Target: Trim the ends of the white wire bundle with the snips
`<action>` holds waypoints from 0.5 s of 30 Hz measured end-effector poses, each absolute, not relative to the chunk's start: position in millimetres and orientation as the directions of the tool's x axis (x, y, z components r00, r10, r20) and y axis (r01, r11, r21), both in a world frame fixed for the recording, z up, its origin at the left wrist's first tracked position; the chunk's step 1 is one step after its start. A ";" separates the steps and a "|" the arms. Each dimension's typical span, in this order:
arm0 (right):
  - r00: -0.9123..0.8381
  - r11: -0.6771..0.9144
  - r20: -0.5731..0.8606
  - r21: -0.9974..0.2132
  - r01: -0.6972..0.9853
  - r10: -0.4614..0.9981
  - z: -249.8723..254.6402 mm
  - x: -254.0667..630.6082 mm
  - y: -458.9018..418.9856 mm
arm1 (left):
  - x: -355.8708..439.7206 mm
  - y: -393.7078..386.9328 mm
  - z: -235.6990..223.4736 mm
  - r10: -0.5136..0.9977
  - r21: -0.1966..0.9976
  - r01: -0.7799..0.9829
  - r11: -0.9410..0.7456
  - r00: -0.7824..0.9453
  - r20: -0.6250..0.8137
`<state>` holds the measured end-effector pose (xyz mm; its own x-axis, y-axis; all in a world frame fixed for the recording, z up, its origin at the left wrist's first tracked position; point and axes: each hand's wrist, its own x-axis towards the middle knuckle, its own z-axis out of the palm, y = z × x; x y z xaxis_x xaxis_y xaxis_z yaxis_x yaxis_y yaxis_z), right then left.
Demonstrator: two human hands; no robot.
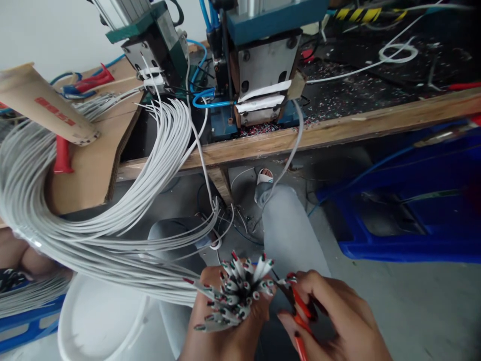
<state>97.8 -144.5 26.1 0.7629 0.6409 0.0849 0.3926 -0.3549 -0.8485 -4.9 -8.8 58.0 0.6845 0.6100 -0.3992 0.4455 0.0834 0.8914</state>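
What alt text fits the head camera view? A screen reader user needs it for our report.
A person's left hand grips a bundle of grey cables by its cut ends, where coloured inner wires show, while the right hand holds red-handled cutters beside them. The cables loop back to a wooden workbench carrying two machines.

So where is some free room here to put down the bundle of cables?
Bare grey floor lies right of the right hand, below the blue crate. The white bucket at lower left looks open. The workbench is crowded with machines, cardboard and grey cables.
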 end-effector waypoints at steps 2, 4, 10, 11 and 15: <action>0.757 -0.358 0.092 -0.840 0.408 0.647 25.4 98.4 -146.6 | -5.2 -11.1 56.7 0.644 0.887 0.443 0.130 0.643 -0.415; 0.735 -0.352 0.111 -0.824 0.444 0.669 25.3 98.7 -148.3 | -4.1 -12.3 56.6 0.653 0.891 0.431 0.143 0.636 -0.412; 0.726 -0.366 0.093 -0.816 0.448 0.681 24.6 93.9 -148.5 | 8.7 -6.2 58.9 0.641 0.945 0.310 0.100 0.707 -0.300; 0.743 -0.380 0.073 -0.824 0.421 0.665 24.1 92.7 -148.2 | 10.4 -4.5 58.2 0.613 0.956 0.283 0.073 0.744 -0.267; 0.774 -0.411 0.021 -0.838 0.359 0.632 23.5 90.7 -148.7 | 11.6 1.0 53.3 0.555 0.954 0.299 -0.028 0.798 -0.234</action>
<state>90.7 -148.7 23.5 0.7744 0.6323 0.0210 0.3586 -0.4113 -0.8380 11.6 1.0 53.3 0.7982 0.5552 -0.2338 0.2991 -0.0284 0.9538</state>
